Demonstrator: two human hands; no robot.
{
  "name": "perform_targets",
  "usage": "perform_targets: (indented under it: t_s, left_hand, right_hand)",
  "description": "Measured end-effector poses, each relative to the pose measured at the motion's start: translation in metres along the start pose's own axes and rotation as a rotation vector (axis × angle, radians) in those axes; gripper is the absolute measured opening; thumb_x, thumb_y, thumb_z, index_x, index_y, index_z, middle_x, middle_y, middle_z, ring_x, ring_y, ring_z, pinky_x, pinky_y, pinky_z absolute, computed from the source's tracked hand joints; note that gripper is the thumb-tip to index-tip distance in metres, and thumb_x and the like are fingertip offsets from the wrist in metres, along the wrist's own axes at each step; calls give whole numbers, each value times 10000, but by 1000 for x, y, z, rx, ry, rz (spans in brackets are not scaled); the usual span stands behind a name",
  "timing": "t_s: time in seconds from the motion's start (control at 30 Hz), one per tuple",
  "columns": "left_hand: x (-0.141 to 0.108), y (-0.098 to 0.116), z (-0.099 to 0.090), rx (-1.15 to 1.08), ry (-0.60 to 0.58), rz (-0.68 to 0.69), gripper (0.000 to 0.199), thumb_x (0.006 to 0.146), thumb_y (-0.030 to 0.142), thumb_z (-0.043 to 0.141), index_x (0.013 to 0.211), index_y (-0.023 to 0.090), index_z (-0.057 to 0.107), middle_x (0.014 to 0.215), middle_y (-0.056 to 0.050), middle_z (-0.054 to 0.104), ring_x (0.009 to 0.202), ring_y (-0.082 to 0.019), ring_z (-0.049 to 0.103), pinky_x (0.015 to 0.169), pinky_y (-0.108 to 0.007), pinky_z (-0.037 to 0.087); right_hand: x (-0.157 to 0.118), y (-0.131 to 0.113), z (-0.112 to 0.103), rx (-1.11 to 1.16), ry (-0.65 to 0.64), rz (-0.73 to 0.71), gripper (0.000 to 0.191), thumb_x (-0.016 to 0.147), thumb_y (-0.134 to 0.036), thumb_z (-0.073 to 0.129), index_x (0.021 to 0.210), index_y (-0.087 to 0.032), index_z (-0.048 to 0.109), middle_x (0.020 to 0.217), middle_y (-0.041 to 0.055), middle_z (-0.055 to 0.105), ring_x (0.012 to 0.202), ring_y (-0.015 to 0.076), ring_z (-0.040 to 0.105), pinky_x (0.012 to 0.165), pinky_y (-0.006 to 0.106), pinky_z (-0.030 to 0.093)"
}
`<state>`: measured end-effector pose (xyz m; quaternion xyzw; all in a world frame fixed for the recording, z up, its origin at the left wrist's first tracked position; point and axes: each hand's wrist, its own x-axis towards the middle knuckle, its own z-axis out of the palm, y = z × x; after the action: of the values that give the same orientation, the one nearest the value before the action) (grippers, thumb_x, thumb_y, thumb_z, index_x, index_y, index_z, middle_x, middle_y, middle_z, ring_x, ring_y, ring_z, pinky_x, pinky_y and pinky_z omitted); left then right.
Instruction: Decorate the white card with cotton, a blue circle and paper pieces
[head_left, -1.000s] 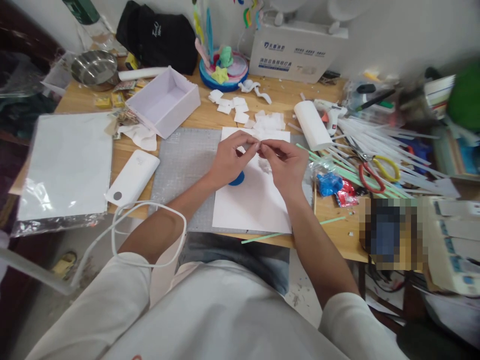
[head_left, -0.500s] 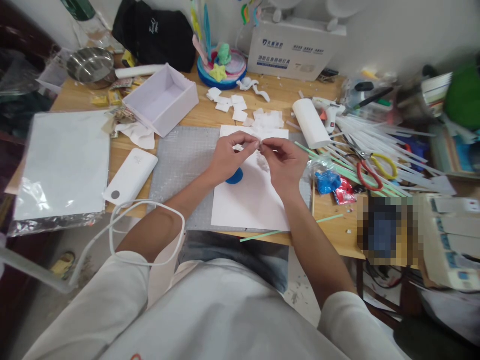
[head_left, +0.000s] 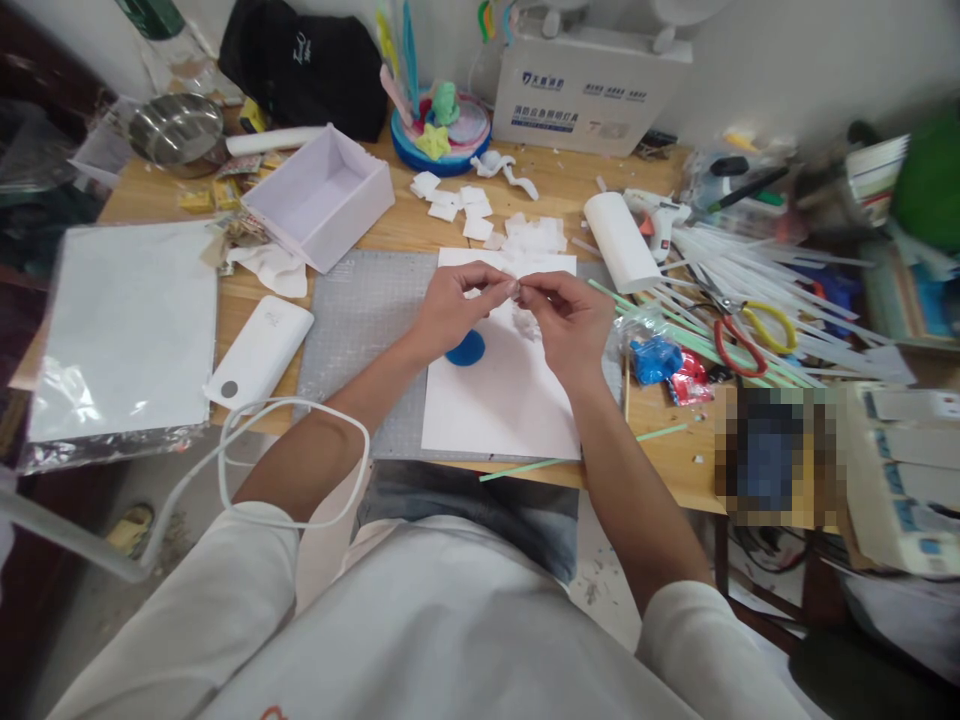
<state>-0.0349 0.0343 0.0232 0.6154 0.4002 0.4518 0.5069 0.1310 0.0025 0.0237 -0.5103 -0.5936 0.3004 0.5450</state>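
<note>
My left hand (head_left: 457,308) and my right hand (head_left: 566,315) meet fingertip to fingertip above a white sheet (head_left: 499,410). Both are closed in a pinch, and what lies between the fingertips is too small to make out. A blue round piece (head_left: 466,348) rests on the sheet beside my left hand. Whitish crumpled bits (head_left: 526,322) show next to my right hand, partly covered by it. The sheet lies on a grey cutting mat (head_left: 352,310). Small white squares (head_left: 477,229) are scattered behind the sheet.
A white open box (head_left: 330,205) and a power bank (head_left: 261,352) stand at the left. On the right are a white roll (head_left: 622,242), a glue gun (head_left: 660,222), red-and-yellow scissors (head_left: 739,345) and many thin sticks (head_left: 765,290). A white cable loop (head_left: 365,460) crosses my left forearm.
The view has shifted very slightly. Both hands keep their pinch in almost the same place above the sheet.
</note>
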Motion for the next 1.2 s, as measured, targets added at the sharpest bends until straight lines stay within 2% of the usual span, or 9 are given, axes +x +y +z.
perform_targets:
  t_s: [0.2,0.37,0.5,0.77,1.2]
  left_hand:
    - [0,0,-1,7,-3,-6,172,850,354,755,767,206,779,859,-35,749,757,-120,640,604,-235,504]
    - [1,-1,-1,-12,2,-6,130,834,327,773,793,206,794,878,-39,755,753,-118,643,601,-234,505]
    - [1,-3,-1,21,19,6,119,848,322,769,797,218,794,878,-36,759,761,-121,651,618,-240,514]
    - [-1,-5,0,59,29,23,139,877,329,749,793,231,798,873,-32,753,765,-126,661,644,-253,536]
    - [-2,-4,1,98,64,49,101,866,309,764,835,219,799,907,-41,757,795,-130,667,703,-265,550]
  right_hand:
    - [2,-2,-2,15,-27,3,55,859,-225,702,872,-240,754,862,6,758,780,146,707,750,315,610]
    - [1,1,-1,76,-14,31,40,849,-241,731,880,-228,752,805,-5,757,715,139,710,727,322,620]
    - [-1,2,-2,2,-11,46,81,861,-288,740,915,-230,759,835,7,776,757,155,734,750,335,639]
    - [-3,-9,-6,-161,-36,-71,107,912,-293,684,921,-252,782,909,27,793,784,155,737,711,306,640]
    - [-4,-8,-3,-53,-25,-39,114,907,-296,687,934,-248,786,938,21,781,789,143,736,716,303,652]
